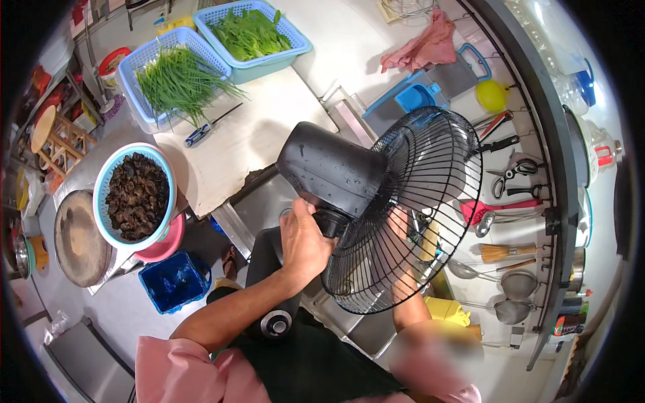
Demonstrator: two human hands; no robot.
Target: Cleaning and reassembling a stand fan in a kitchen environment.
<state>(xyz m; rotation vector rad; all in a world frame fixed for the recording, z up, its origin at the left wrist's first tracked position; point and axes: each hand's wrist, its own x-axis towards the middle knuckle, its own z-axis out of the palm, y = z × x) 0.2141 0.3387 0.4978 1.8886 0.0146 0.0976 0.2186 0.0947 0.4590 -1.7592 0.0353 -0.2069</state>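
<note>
A black electric fan [332, 164], its motor housing dotted with water drops, is held up in front of me over the sink. Its wire grille [437, 262] points to the right, and no blades can be made out. The black base with a silver knob [275, 324] rests against my body. My left hand [306, 242] is closed round the neck below the motor housing. Behind the grille wires is my right hand [398, 225], raised close to the grille's front; its fingers are partly hidden, and whether it touches the wires I cannot tell.
A steel sink [262, 201] lies below the fan. A screwdriver [198, 136] lies on the pale board [269, 101], beside blue baskets of green chives [178, 80] and leafy greens [248, 37]. At left are a basket of dark mushrooms [138, 195] and a round chopping block [82, 235]; ladles [484, 224] hang right.
</note>
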